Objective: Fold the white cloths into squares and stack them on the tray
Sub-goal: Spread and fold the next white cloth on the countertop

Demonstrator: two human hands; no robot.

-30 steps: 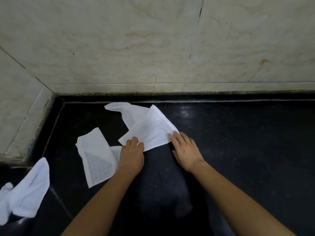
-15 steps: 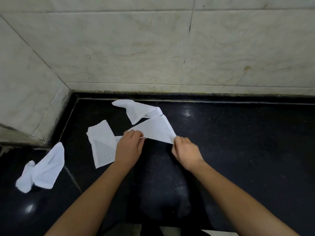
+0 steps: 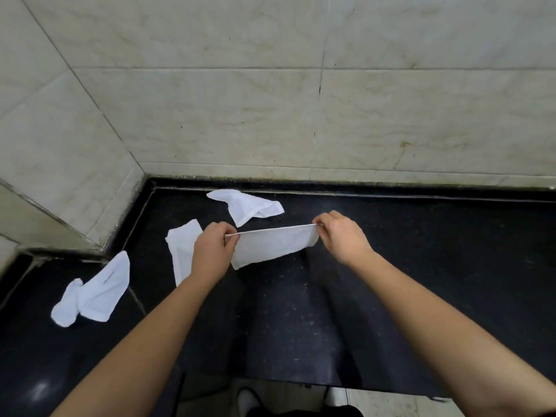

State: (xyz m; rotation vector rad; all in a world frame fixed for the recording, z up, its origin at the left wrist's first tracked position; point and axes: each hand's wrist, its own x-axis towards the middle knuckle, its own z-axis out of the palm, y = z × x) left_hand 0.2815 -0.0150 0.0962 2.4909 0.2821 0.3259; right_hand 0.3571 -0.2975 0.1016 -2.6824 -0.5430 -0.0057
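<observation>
A white cloth point(image 3: 272, 245) hangs stretched above the black counter, held by its top edge. My left hand point(image 3: 212, 251) pinches its left corner and my right hand point(image 3: 341, 236) pinches its right corner. A second white cloth point(image 3: 249, 206) lies crumpled behind it near the wall. A third white cloth point(image 3: 182, 248) lies flat just left of my left hand, partly hidden by it. A fourth white cloth point(image 3: 94, 291) lies bunched at the far left. No tray is in view.
The black stone counter point(image 3: 421, 266) runs to a tiled wall point(image 3: 301, 115) at the back and a tiled corner on the left. Its front edge is at the bottom, with light floor tiles point(image 3: 376, 401) and a shoe below.
Both hands have lifted the cloth off the counter and pulled it taut between them, moving apart. The camera has tilted up, showing more wall.
</observation>
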